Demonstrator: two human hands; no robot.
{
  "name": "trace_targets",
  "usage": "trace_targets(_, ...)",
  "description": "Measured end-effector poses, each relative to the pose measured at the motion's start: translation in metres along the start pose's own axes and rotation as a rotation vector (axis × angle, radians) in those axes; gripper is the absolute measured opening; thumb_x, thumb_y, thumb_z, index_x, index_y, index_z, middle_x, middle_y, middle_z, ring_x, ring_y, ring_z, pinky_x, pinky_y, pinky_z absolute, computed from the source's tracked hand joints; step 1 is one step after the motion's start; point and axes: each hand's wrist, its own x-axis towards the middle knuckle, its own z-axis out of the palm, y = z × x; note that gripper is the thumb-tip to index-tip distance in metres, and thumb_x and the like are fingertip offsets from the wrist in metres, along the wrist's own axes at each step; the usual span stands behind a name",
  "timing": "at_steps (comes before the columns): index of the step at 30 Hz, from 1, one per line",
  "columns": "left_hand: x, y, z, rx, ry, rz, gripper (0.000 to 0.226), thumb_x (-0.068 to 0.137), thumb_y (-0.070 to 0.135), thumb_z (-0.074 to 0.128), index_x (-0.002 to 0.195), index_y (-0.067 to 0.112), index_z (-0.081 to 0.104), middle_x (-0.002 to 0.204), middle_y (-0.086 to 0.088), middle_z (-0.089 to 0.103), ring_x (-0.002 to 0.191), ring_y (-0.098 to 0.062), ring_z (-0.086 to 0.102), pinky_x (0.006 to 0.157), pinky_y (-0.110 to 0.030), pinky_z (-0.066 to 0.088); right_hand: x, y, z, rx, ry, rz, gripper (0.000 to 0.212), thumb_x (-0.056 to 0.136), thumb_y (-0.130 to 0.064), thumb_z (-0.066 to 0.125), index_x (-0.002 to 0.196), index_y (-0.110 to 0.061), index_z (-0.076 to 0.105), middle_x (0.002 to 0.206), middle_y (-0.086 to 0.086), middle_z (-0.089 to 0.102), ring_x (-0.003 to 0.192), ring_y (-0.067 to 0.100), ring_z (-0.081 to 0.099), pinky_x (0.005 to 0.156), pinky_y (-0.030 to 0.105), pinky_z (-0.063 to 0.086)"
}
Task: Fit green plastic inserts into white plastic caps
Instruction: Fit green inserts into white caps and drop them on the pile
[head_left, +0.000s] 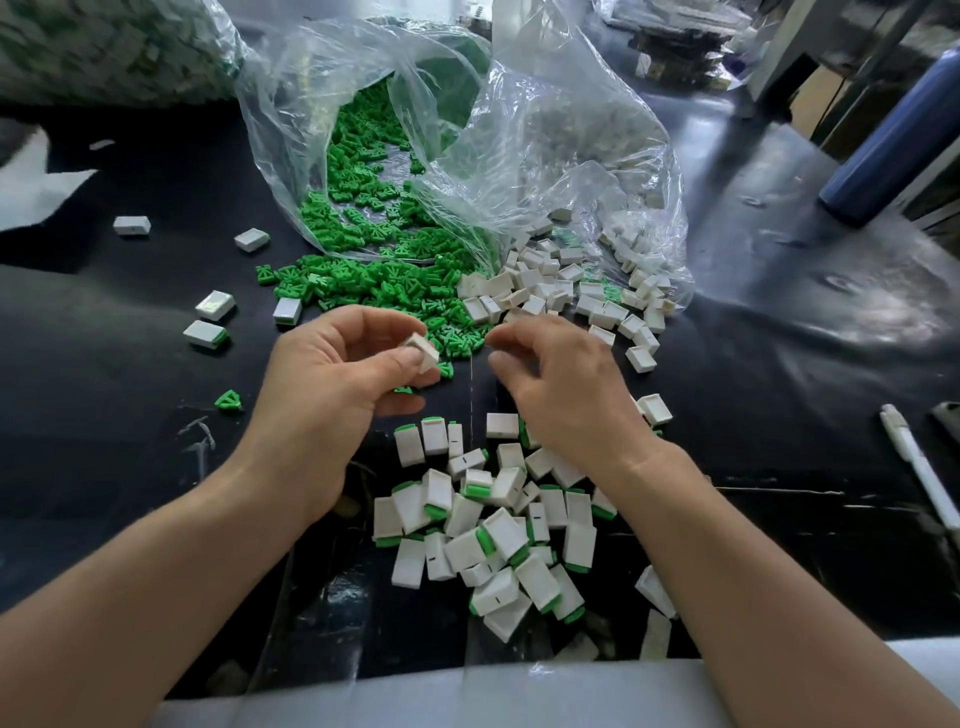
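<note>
Grip of left hand (332, 366) pinches a white cap (423, 351) over the bench (119, 441), right hand (563, 387) curled and blurry, can't tell its grip.

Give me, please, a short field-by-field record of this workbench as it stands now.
left hand: pinches a small white rectangular plastic cap
right hand: fingers curled near that cap; contents unclear
insert supply: loose green plastic inserts spilling from a clear plastic bag
cap supply: heap of empty white plastic caps right of the inserts
finished pile: white caps with green inserts fitted, between the forearms
surface: black table
extras: white pen, dark blue cylinder, far right
</note>
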Motion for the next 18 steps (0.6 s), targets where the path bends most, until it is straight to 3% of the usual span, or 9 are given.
trace_targets(3,0.0002,-0.0001,-0.0002,-0.008,-0.01,0.005,0.022,0.083,-0.006,0.058,0.078,0.014,0.064,0.062,0.007,0.067,0.062,-0.009,0.067,0.051,-0.017,0.053,0.0041,0.0004,0.0039,-0.225,-0.086,-0.068,0.04,0.093,-0.021,0.049,0.133,-0.019,0.048,0.136,0.0,0.046,0.125,0.018,0.034,0.102,0.027,0.022)
trace_targets(8,0.0008,-0.0009,-0.0011,0.023,-0.023,0.02,0.02,0.083,-0.005,0.059,0.08,0.014,0.065,0.064,0.006,0.067,0.063,-0.01,0.067,0.052,-0.017,0.053,0.0077,0.0011,0.0088,-0.437,-0.217,-0.101,0.051,0.096,-0.031,0.042,0.144,-0.027,0.026,0.149,-0.004,0.022,0.133,0.018,0.015,0.106,0.038,0.02)
trace_targets(11,0.0011,-0.0017,-0.0014,0.028,-0.027,0.015,0.019,0.083,-0.005,0.059,0.08,0.014,0.065,0.065,0.006,0.068,0.063,-0.01,0.067,0.052,-0.017,0.053,0.0075,0.0019,0.007,-0.428,-0.208,-0.092,0.045,0.095,-0.032,0.045,0.138,-0.025,0.039,0.147,-0.004,0.026,0.131,0.017,0.016,0.105,0.037,0.02)
trace_targets(14,0.0011,-0.0017,-0.0015,0.03,-0.026,0.014,0.021,0.082,-0.006,0.059,0.08,0.014,0.064,0.064,0.006,0.067,0.063,-0.009,0.067,0.052,-0.017,0.053,0.0063,0.0017,0.003,-0.366,-0.131,-0.082,0.034,0.091,-0.028,0.053,0.124,-0.02,0.055,0.133,0.0,0.043,0.124,0.019,0.028,0.103,0.032,0.023)
trace_targets(18,0.0001,-0.0022,-0.0012,0.048,-0.039,0.027,0.024,0.078,-0.008,0.062,0.08,0.016,0.065,0.066,0.005,0.068,0.063,-0.01,0.067,0.053,-0.017,0.052,0.0066,0.0017,0.0026,-0.323,-0.117,-0.065,0.015,0.089,-0.024,0.057,0.101,-0.016,0.059,0.11,0.001,0.054,0.108,0.019,0.043,0.09,0.03,0.03)
